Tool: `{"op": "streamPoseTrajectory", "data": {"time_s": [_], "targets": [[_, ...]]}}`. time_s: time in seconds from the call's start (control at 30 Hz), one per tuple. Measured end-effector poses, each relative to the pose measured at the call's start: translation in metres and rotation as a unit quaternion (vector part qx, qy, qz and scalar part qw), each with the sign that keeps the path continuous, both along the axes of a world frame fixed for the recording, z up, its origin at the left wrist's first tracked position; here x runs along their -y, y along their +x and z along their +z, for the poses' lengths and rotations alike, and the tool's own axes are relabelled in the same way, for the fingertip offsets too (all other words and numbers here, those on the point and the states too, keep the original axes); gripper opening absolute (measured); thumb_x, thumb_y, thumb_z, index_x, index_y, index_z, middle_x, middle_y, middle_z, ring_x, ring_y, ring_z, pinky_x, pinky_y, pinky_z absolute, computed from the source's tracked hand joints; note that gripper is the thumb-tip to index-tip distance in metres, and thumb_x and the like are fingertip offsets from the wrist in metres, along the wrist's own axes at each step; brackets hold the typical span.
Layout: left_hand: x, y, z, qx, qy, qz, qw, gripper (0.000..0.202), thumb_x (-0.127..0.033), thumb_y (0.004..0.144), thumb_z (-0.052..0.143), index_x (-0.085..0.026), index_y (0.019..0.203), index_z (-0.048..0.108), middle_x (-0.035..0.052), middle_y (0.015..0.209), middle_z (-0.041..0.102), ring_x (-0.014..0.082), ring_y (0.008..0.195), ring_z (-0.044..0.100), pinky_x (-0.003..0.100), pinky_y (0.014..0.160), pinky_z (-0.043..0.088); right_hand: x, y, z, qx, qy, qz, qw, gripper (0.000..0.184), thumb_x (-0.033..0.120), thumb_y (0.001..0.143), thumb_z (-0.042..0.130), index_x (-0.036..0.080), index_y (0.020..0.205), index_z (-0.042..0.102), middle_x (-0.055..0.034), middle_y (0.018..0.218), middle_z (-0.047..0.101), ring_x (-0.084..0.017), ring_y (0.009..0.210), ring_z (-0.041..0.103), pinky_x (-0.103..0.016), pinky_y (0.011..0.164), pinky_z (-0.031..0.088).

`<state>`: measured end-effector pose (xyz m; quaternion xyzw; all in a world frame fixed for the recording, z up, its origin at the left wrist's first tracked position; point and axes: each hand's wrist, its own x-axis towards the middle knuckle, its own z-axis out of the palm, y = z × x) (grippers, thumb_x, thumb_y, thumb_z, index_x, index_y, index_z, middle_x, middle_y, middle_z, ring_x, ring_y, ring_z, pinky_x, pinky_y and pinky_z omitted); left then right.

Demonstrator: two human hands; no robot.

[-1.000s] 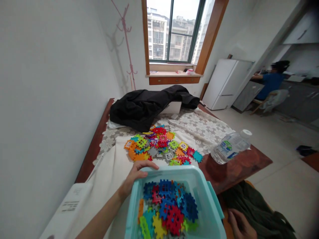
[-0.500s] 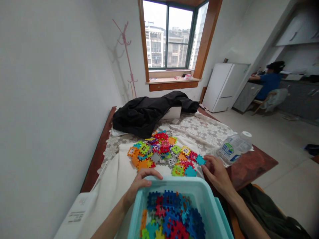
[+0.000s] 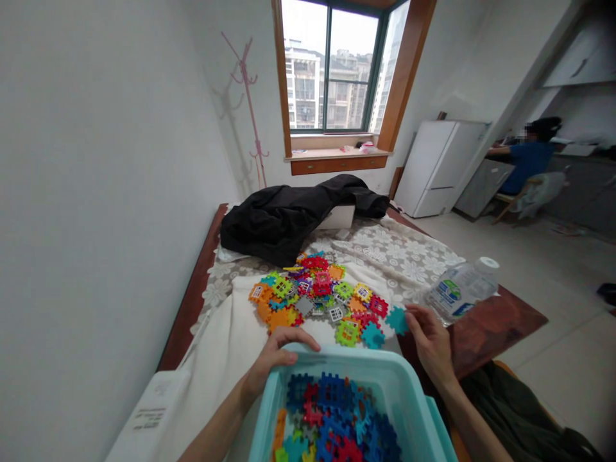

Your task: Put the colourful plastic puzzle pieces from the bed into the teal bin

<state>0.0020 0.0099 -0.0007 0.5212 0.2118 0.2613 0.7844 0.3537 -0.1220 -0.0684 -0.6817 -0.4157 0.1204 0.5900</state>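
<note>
A light-teal plastic bin point(image 3: 370, 358) stands close in front of me. It holds interlocking plastic blocks point(image 3: 332, 391), mostly blue, with some red, yellow and green. My left hand point(image 3: 282, 356) grips the bin's far left rim, thumb inside and fingers over the edge. To the right of the bin, my right hand point(image 3: 430, 340) pinches a teal notched-edge block point(image 3: 397, 320) between thumb and fingers. Just left of that block spreads a loose pile of colourful notched blocks point(image 3: 320, 285), several with window shapes, lying on a white cloth point(image 3: 238, 321).
Right of the pile, a clear plastic bottle point(image 3: 462, 289) lies tilted near the dark red table corner point(image 3: 514, 317). Black fabric point(image 3: 283, 215) covers a white box point(image 3: 339, 218) behind the pile. A white object with printed text point(image 3: 149, 410) is at lower left. One person point(image 3: 527, 160) sits far right.
My right hand has drawn the teal block away from the pile, to the right and slightly toward me. My left hand keeps its grip on the bin. The view has shifted a little.
</note>
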Motion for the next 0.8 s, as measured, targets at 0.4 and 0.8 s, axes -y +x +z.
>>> {"op": "streamPoseTrajectory", "data": {"time_s": [0.4,0.8], "targets": [[0.018,0.000,0.013,0.002,-0.029,0.045,0.999,0.031,-0.027,0.069,0.074,-0.015,0.096,0.084,0.0066,0.092,0.078,0.0213,0.080,0.067,0.028,0.070,0.050,-0.005,-0.031,-0.006,0.334,-0.069,0.115,0.933,0.014,0.034,0.099,0.063,0.025,0.109,0.068,-0.0102,0.128,0.070,-0.028,0.119,0.066,-0.048,0.103,0.056],[0.014,0.002,0.013,-0.016,-0.025,0.039,0.999,0.034,-0.029,0.063,0.074,-0.018,0.093,0.087,0.0055,0.088,0.079,0.0207,0.076,0.065,0.026,0.066,0.048,-0.022,-0.009,-0.031,0.349,-0.008,0.140,0.927,0.026,0.037,0.091,0.070,0.022,0.112,0.066,-0.0147,0.124,0.073,-0.029,0.115,0.070,-0.048,0.098,0.058]]}}
